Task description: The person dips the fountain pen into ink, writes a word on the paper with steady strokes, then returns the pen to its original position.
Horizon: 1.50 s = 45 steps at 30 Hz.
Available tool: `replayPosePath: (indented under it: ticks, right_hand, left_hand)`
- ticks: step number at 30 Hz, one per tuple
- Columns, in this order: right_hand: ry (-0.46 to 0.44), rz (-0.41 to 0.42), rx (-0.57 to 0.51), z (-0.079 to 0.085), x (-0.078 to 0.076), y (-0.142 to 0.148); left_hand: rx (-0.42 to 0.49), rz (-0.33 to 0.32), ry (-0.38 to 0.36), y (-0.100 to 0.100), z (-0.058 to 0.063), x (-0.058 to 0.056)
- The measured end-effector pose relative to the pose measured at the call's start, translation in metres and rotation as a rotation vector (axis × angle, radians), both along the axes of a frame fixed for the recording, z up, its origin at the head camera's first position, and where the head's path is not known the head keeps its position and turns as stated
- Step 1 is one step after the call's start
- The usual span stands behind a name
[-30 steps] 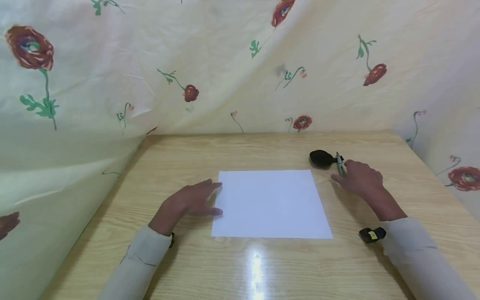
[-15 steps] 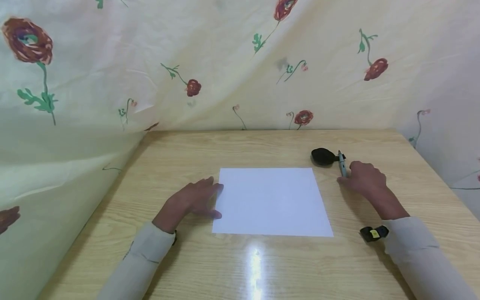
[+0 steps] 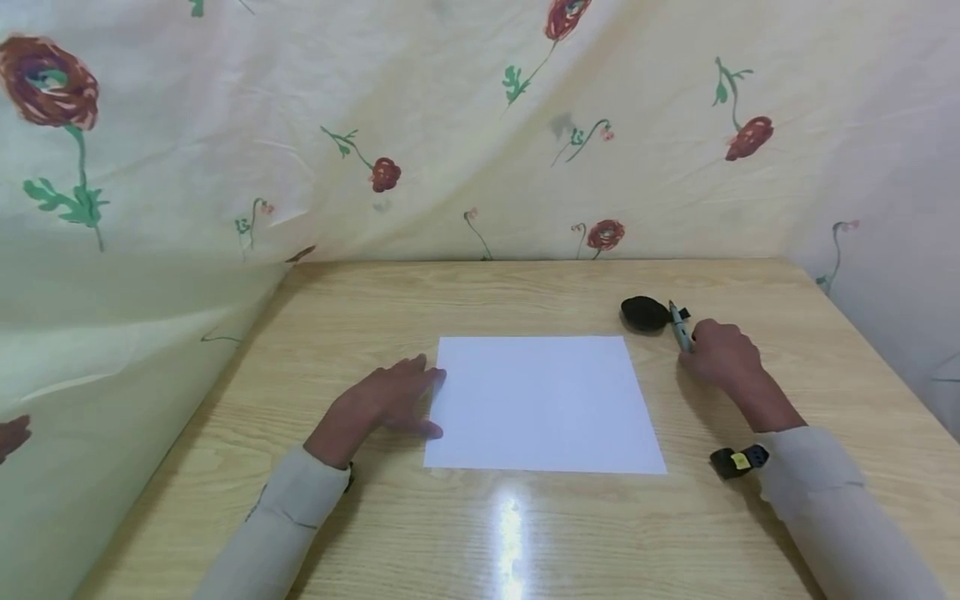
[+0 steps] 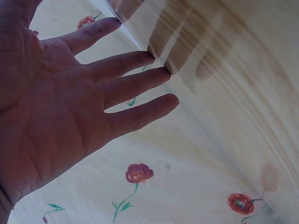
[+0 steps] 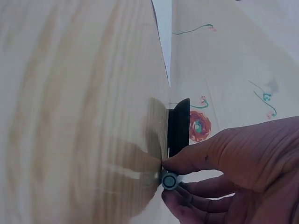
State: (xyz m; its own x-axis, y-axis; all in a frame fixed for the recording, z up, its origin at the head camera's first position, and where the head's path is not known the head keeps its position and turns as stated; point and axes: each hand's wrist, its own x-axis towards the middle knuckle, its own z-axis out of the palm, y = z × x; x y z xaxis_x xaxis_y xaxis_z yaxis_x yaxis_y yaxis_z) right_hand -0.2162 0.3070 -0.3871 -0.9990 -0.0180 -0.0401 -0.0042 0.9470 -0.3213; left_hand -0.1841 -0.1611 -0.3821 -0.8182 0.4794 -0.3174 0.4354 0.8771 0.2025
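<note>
A white sheet of paper (image 3: 546,404) lies flat on the wooden table. My left hand (image 3: 393,398) rests at the paper's left edge, fingertips just over it; in the left wrist view its long fingers (image 4: 135,88) are straight and spread. Beyond the paper's far right corner, my right hand (image 3: 722,357) pinches a slim grey marker (image 3: 680,327) low on its barrel, the dark tip pointing away. The right wrist view shows the marker's round end (image 5: 169,181) between thumb and fingers, close against the tabletop. Just left of it lies a black oval object (image 3: 644,314) with a narrow neck, partly behind the marker.
The wooden table (image 3: 600,533) reflects a bright light near its front. A cream cloth with printed red flowers (image 3: 450,125) hangs behind the table and along its sides. A small black device with a yellow label (image 3: 738,460) sits at my right wrist.
The fingers of my right hand have drawn in closer around the marker, whose angle has shifted slightly. My left hand stays at the paper's edge. The head view has tipped down a little.
</note>
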Motion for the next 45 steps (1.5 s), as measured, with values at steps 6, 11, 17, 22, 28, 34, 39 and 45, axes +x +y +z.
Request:
replayPosePath:
  ticks: [6, 11, 17, 22, 28, 34, 39, 45]
  right_hand:
    - [0.042, -0.007, -0.028, -0.0037, -0.0015, 0.0015]
    - [0.093, -0.018, -0.044, -0.0051, -0.0028, 0.0007]
    - [0.173, -0.03, -0.081, -0.0038, 0.0007, -0.0006]
    - [0.254, -0.049, -0.095, -0.0024, 0.0017, -0.0031]
    - [0.323, -0.076, -0.117, -0.0033, -0.0004, -0.0037]
    - [0.381, -0.098, -0.148, -0.0039, -0.0007, -0.0015]
    - [0.483, -0.111, -0.151, -0.0061, -0.0003, 0.0003]
    - [0.568, -0.149, -0.167, -0.0061, -0.0019, 0.0]
  left_hand:
    - [0.001, 0.007, 0.0, -0.0013, -0.001, 0.002]
    - [0.001, 0.016, -0.015, -0.0008, -0.0018, 0.0025]
    - [0.005, 0.016, -0.017, -0.0006, -0.0019, 0.0032]
    - [0.007, 0.01, -0.011, -0.0008, -0.0014, 0.0035]
    - [0.001, 0.004, -0.002, -0.0012, -0.0029, 0.0023]
    - [0.001, 0.003, -0.003, 0.0004, -0.0036, 0.0018]
    - [0.002, 0.008, -0.013, 0.001, -0.0041, 0.0026]
    - [0.003, 0.021, -0.018, 0.0009, -0.004, 0.0041]
